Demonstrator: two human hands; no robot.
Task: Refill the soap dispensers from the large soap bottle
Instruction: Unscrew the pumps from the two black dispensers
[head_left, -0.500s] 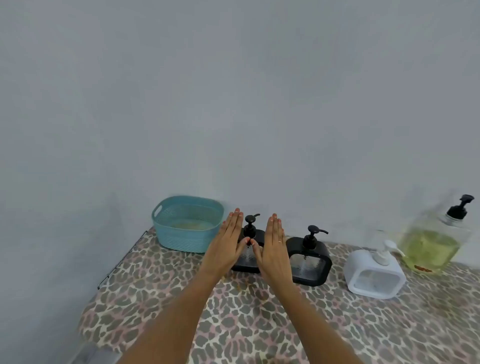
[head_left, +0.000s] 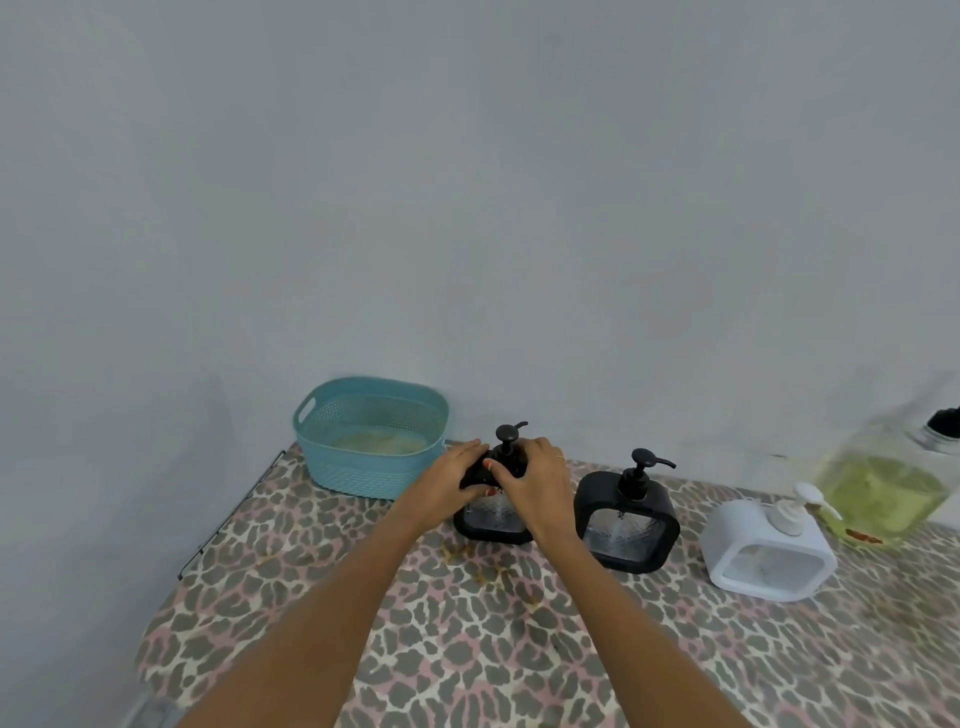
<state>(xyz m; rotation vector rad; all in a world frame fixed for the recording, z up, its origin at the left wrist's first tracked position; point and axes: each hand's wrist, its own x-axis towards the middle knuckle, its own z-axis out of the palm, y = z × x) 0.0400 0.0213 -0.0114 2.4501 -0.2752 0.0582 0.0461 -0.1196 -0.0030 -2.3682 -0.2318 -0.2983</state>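
Observation:
Three square soap dispensers stand in a row on the leopard-print table (head_left: 467, 634). My left hand (head_left: 451, 478) grips the left shoulder of the left black dispenser (head_left: 493, 519), and my right hand (head_left: 537, 480) grips its top by the pump neck. The pump head (head_left: 506, 434) sticks up between my hands. A second black dispenser (head_left: 626, 525) stands just to the right, and a white dispenser (head_left: 769, 551) beyond it. The large clear soap bottle (head_left: 883, 483) with yellow-green soap stands at the far right, partly cut off by the frame edge.
A teal perforated basket (head_left: 371, 439) sits at the back left against the grey wall. The table's left edge runs close to the basket. Small yellowish stains (head_left: 488, 569) mark the cloth in front of the dispensers.
Both hands were flat with straight fingers in front of the left dispenser; now they have curled round its top. The view has shifted slightly left.

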